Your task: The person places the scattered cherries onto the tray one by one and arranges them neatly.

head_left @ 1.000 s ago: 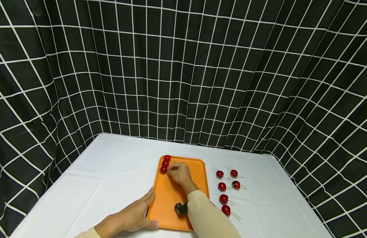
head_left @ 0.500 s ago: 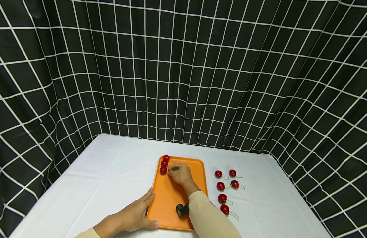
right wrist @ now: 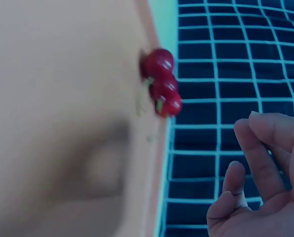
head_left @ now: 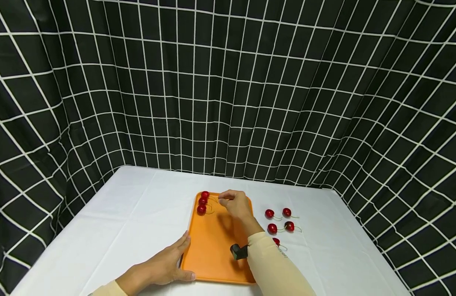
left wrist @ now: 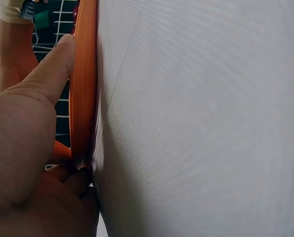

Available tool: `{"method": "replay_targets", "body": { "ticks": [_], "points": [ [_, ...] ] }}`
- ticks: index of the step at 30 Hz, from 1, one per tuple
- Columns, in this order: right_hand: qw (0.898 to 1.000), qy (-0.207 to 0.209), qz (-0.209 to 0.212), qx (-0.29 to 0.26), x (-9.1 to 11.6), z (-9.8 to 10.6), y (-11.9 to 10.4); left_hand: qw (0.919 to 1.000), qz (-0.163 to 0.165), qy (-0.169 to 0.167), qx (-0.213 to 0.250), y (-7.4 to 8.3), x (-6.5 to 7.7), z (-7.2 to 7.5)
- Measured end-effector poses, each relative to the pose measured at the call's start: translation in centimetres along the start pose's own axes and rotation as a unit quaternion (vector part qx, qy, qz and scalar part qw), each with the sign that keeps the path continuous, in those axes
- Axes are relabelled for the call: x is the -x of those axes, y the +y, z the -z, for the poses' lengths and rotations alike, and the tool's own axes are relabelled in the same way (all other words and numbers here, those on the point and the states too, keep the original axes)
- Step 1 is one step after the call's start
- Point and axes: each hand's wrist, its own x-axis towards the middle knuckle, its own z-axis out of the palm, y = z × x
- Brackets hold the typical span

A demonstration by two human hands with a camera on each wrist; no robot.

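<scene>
Three red cherries with thin stems stand in a row along the left edge of the orange tray [head_left: 213, 246], near its far left corner; the nearest cherry [head_left: 201, 210] lies toward me. In the right wrist view the cherries [right wrist: 160, 63] sit clustered by the tray's edge. Above the tray's far right part hovers my right hand [head_left: 235, 203], its fingers loosely bent with nothing between them. My left hand [head_left: 166, 263] holds the tray's near left corner, thumb [left wrist: 53, 69] on the rim and fingers along the left side, partly hidden in the left wrist view.
Several more cherries with stems [head_left: 272, 228] lie on the white tablecloth [head_left: 324, 246] right of the tray; my right sleeve [head_left: 276, 263] covers part of that group. A small black device [head_left: 238, 251] sits at my right wrist. A black gridded curtain [head_left: 213, 82] surrounds the table.
My right hand has let go of the nearest cherry's stem and moved up and to the right, away from the row. My left hand stays at the tray's corner.
</scene>
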Motion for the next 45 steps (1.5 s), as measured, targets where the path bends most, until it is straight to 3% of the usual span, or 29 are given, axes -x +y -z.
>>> {"method": "replay_targets", "body": {
  "ticks": [8,14,20,35,45],
  "points": [
    [0.999,0.026,0.005,-0.046,0.5,4.2,-1.3,1.0,0.0,0.004,0.007,-0.2,0.2,-0.1],
    [0.995,0.041,0.045,-0.078,1.3,7.9,-2.5,1.0,-0.008,0.005,0.002,-0.1,0.1,-0.1],
    [0.991,0.064,0.089,-0.073,2.3,11.1,-2.7,1.0,-0.008,0.005,0.0,0.0,0.0,0.1],
    [0.985,0.12,0.101,-0.076,5.0,16.0,0.9,0.9999,0.007,0.003,0.014,0.0,-0.1,-0.1],
    [0.982,0.154,0.077,-0.071,6.2,18.6,3.5,1.0,0.009,0.004,-0.001,0.1,0.1,0.0]
  ]
}}
